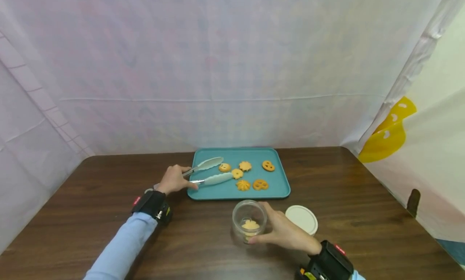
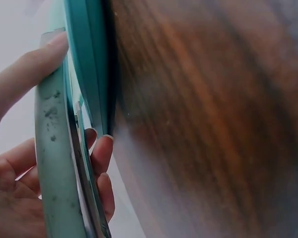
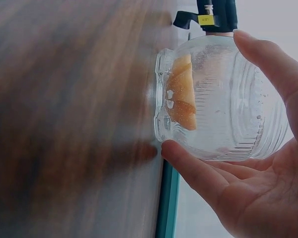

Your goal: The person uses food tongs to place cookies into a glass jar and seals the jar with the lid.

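Note:
My left hand [image 1: 175,179] holds a pair of tongs [image 1: 218,178] with pale green tips over the left part of a teal tray [image 1: 279,193]. The tongs' arms are spread apart. Their lower tip reaches the round cookie with a centre hole [image 1: 237,173]; the upper tip is beside another round cookie [image 1: 225,167]. Thumb and fingers grip the tongs' handles [image 2: 57,148] from both sides in the left wrist view. In front of the tray, my right hand [image 1: 281,231] grips an uncovered clear glass jar [image 3: 213,99] around its side. Cookie pieces [image 3: 183,94] lie at the jar's bottom.
A flower-shaped cookie [image 1: 245,166], a swirled cookie [image 1: 243,185] and two pretzel-shaped cookies [image 1: 260,184] lie on the tray. A round white lid [image 1: 303,218] lies on the brown wooden table [image 1: 109,191], right of the jar. A pale curtain [image 1: 218,122] hangs behind the tray.

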The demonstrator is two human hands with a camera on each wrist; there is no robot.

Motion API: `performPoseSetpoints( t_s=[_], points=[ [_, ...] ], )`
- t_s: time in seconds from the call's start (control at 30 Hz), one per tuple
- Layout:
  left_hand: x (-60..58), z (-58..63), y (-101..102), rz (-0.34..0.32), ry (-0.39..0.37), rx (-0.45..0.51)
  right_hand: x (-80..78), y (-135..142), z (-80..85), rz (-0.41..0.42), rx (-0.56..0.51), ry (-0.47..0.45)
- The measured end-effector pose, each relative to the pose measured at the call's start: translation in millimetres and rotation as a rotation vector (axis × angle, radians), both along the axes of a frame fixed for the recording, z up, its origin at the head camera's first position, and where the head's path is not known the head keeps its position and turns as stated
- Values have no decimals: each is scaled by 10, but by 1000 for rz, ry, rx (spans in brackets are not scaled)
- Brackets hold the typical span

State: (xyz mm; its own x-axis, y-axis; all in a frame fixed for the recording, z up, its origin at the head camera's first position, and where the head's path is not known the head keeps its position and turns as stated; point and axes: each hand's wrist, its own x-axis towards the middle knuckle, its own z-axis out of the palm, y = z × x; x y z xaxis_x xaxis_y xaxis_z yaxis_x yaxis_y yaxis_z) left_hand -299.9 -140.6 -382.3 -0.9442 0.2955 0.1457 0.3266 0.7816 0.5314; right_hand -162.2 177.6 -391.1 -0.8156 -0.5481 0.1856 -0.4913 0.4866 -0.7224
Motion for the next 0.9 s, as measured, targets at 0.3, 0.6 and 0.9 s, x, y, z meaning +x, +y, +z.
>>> performPoseSetpoints(
  t_s=[0.3, 0.6, 0.9],
  points=[
    [-31, 66, 3, 10, -62, -55, 1, -16, 6, 2, 2, 6],
    [-25, 88, 25, 18, -5, -91, -2, -17, -10, -12, 7, 14],
    [-6, 113, 22, 12, 36, -99, -3, -20, 3, -20, 12, -15]
  ],
)
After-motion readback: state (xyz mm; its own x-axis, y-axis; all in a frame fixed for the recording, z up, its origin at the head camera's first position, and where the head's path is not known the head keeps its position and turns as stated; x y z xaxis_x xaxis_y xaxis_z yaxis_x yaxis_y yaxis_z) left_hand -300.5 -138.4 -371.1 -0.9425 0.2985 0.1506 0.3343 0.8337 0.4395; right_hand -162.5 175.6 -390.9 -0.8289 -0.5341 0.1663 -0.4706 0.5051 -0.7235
